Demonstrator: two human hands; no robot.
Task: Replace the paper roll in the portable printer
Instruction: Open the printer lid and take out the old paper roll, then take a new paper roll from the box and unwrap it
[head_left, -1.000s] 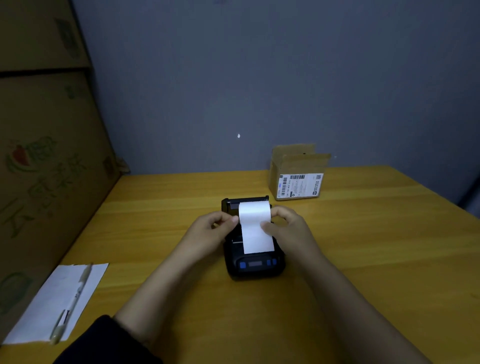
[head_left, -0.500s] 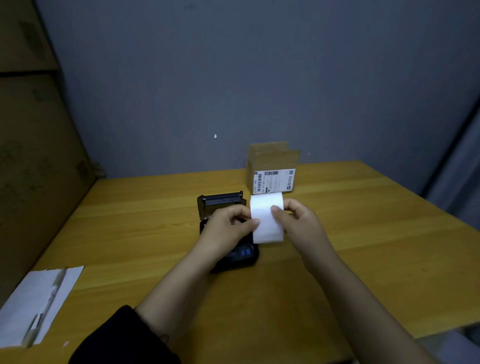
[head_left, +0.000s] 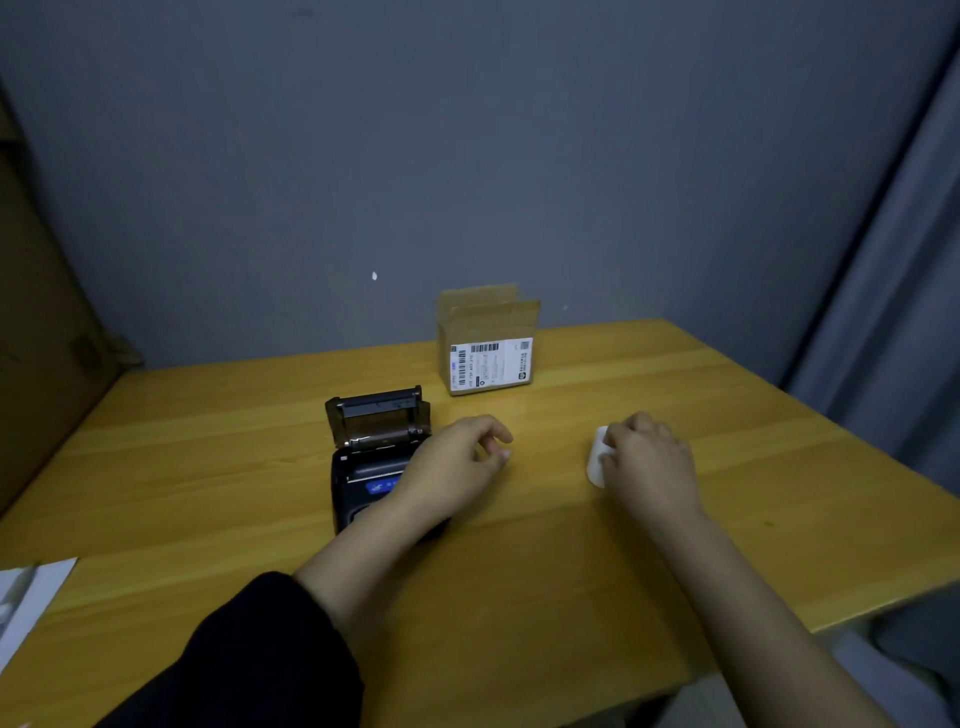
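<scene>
The right hand (head_left: 649, 460) lies over a white paper roll (head_left: 596, 457) on the counter (head_left: 571, 545), fingers curled across it; the grip appears closed on the roll, though the hand hides most of it and only its left edge shows. Whether the roll rests on the wood or is held just clear cannot be told. The left hand (head_left: 460, 452) hovers empty, fingers loosely curled with nothing between them, its forearm crossing the front of the printer (head_left: 363, 483).

The printer sits to the left of the roll, well apart from it, with the left hand between the two. Its lid (head_left: 379, 418) stands open and tilted back, so the paper bay faces up (no roll is visible inside, though the view into it is shallow). The left hand is much the nearer to the printer; the right is the one on the roll.

Judgement: this roll looks set aside, and a fresh one would be needed next. An open cardboard box (head_left: 488, 348) stands behind, near the wall, a likely source. A sheet of paper (head_left: 31, 597) lies at the far left edge. Nothing blocks the way to the box or the bay.
</scene>
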